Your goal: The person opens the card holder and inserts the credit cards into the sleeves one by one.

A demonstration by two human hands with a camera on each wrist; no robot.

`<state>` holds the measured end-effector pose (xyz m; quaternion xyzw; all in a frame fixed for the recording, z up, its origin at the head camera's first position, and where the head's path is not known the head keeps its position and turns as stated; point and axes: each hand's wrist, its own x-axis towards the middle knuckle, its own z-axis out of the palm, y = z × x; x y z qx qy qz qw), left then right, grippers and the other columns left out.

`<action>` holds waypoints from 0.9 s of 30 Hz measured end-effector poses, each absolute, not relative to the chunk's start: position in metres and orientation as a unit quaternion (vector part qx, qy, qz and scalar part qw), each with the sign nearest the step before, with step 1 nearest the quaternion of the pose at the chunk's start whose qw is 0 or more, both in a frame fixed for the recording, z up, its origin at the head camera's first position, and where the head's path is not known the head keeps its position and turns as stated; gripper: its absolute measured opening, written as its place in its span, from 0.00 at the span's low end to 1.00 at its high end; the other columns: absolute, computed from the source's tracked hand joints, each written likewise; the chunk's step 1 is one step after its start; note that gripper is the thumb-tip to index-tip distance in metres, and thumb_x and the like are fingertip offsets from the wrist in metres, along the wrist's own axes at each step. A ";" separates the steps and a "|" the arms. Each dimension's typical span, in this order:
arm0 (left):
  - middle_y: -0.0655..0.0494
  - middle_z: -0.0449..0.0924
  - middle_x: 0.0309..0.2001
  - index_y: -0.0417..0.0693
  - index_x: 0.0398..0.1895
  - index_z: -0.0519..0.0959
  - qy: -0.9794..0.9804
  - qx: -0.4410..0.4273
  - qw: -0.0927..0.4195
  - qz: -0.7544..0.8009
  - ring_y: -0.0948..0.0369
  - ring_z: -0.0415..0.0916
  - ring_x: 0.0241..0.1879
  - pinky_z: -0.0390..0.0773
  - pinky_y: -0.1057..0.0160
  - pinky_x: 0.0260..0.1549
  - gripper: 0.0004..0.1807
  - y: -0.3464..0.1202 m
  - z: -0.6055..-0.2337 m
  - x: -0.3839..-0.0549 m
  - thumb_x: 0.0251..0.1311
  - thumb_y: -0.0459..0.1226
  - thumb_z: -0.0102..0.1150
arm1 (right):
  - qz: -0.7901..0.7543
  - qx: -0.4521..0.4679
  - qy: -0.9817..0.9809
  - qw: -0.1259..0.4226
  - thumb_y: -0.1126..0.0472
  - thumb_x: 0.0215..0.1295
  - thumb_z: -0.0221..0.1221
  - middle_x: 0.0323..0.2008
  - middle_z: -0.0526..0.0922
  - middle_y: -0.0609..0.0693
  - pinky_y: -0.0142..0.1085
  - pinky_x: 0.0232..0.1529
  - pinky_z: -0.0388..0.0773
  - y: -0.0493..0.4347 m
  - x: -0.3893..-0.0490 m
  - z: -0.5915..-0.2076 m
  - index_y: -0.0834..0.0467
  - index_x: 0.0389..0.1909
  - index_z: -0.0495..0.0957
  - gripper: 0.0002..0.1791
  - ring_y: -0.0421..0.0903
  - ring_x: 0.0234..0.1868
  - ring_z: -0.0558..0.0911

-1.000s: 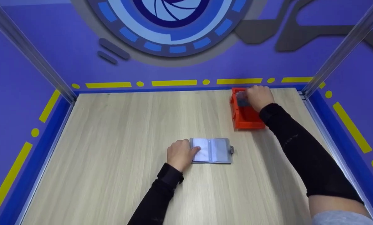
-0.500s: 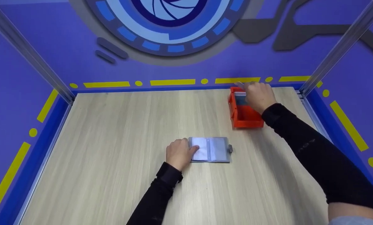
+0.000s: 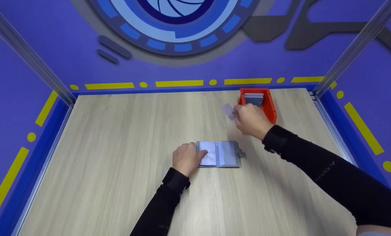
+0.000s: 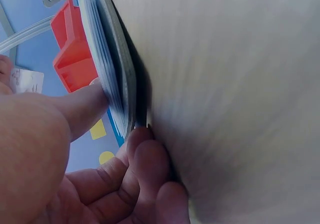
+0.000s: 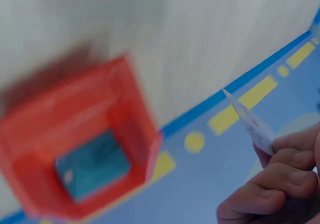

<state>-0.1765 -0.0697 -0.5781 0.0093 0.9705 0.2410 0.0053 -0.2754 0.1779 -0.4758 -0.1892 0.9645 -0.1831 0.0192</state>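
Observation:
An open card holder (image 3: 227, 154) with clear sleeve pages lies on the wooden table, a metal snap tab on its right side. My left hand (image 3: 185, 159) grips its left edge; in the left wrist view the thumb lies on the pages (image 4: 102, 58) and the fingers curl at the cover's edge. My right hand (image 3: 252, 122) pinches a thin, pale card (image 3: 228, 111) in the air, just in front of the red bin (image 3: 271, 105). Faint print shows on that card (image 5: 252, 126) in the right wrist view. More cards (image 3: 254, 99) stand at the bin's back.
The bin sits at the back right of the light wooden table (image 3: 126, 137). Blue panels with yellow marks (image 3: 179, 83) close off the back and both sides, with metal posts (image 3: 343, 52) at the corners.
My right hand has come out of the red bin with a card, moving left and toward me. The left hand stays on the card holder.

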 end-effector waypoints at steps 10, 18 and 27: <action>0.48 0.86 0.29 0.43 0.30 0.84 0.972 0.012 -0.003 0.236 0.52 0.84 0.29 0.81 0.48 0.30 0.25 -0.071 -0.579 -0.176 0.69 0.57 0.74 | -0.278 -0.152 0.933 0.172 0.57 0.83 0.59 0.34 0.84 0.53 0.37 0.34 0.76 0.158 -0.246 -0.503 0.64 0.56 0.88 0.16 0.48 0.32 0.80; 0.50 0.86 0.29 0.44 0.31 0.84 0.973 0.011 0.001 0.229 0.56 0.81 0.27 0.81 0.50 0.29 0.25 -0.069 -0.578 -0.177 0.69 0.57 0.74 | -0.253 -0.145 0.929 0.227 0.58 0.77 0.59 0.19 0.70 0.44 0.36 0.28 0.66 0.154 -0.237 -0.521 0.55 0.22 0.77 0.18 0.44 0.24 0.73; 0.51 0.84 0.28 0.43 0.31 0.85 0.971 0.008 0.007 0.237 0.58 0.76 0.27 0.81 0.50 0.30 0.24 -0.069 -0.577 -0.177 0.70 0.55 0.73 | -0.262 -0.097 0.928 0.247 0.57 0.76 0.60 0.19 0.67 0.44 0.37 0.28 0.64 0.157 -0.232 -0.529 0.54 0.22 0.76 0.18 0.44 0.24 0.71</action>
